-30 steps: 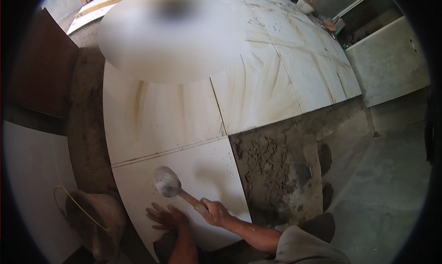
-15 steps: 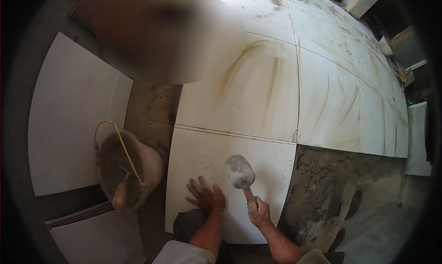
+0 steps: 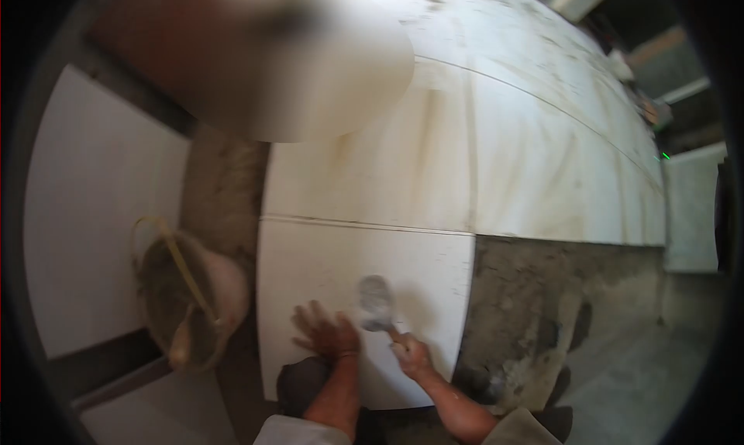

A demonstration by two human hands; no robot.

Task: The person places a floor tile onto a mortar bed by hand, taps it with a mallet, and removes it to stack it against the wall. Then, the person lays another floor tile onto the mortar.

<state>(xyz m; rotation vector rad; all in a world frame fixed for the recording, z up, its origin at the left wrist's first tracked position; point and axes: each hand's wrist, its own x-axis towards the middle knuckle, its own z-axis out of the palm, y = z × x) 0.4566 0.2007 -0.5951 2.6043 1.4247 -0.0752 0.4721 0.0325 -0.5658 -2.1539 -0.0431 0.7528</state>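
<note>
My right hand (image 3: 414,357) is wrapped round the short wooden handle of a mallet (image 3: 375,300), whose rounded grey-white head is over the middle of a large white floor tile (image 3: 310,263). Whether the head touches the tile I cannot tell. My left hand (image 3: 327,333) lies spread on the same tile, left of the mallet, fingers apart and holding nothing. A dark knee (image 3: 301,384) shows beside the left wrist. Along its far edge the tile adjoins other laid tiles (image 3: 527,166), with a narrow joint between them.
A bucket (image 3: 232,278) with a yellow handle and a tool inside stands on the left. White slabs (image 3: 101,189) lie behind it, with stacked ones (image 3: 155,406) nearer. Rough mortar (image 3: 511,305) borders the tile's right side. A blurred patch hides the upper left.
The camera view has turned, shifting the scene mostly left. The mallet head has come closer to my left hand, which stays on the tile.
</note>
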